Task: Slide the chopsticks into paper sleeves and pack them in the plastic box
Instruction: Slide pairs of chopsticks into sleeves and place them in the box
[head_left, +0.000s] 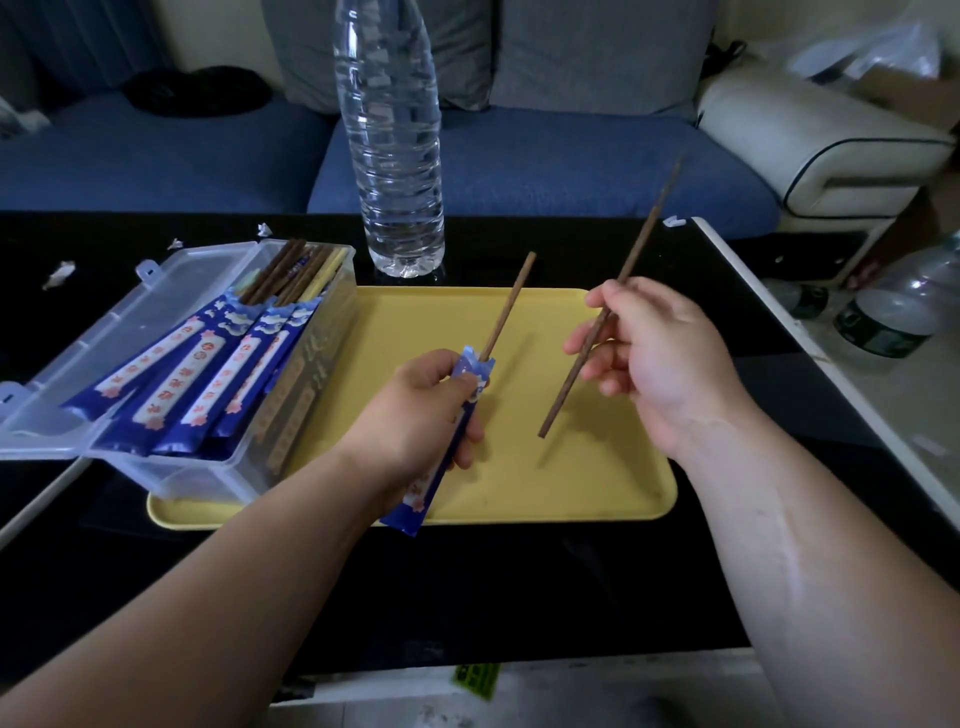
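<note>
Left hand (421, 410) above tray (571, 467), bottle (395, 156) beyond

Blue sofa (545, 161), grey cushions (597, 52), seemingly dim room.

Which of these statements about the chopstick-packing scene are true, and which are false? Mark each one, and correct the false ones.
1. The left hand holds a blue paper sleeve with one chopstick sticking out of its top. True.
2. The right hand is empty. False: it grips a loose chopstick.
3. The plastic box is closed. False: its lid lies open, and sleeved chopsticks are inside.
4. A clear water bottle stands behind the yellow tray. True.
</note>
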